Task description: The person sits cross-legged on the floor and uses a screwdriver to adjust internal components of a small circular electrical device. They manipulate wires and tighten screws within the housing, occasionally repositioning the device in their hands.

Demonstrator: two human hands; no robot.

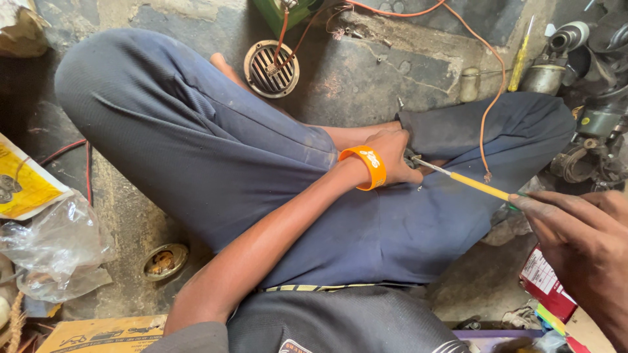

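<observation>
From the head camera, the person sits cross-legged on a grimy floor point(366, 85) in dark blue trousers point(216, 157). The left hand point(392, 157), with an orange wristband point(366, 167) on its wrist, is closed around a small metal part point(412, 159) resting on the lap; the part is mostly hidden by the fingers. The right hand point(582, 245) grips the handle end of a yellow-handled screwdriver point(471, 183), whose tip meets the part. The hands are well apart. A round ribbed horn point(271, 68) lies on the floor beyond the knees, with an orange wire point(487, 85) trailing nearby.
</observation>
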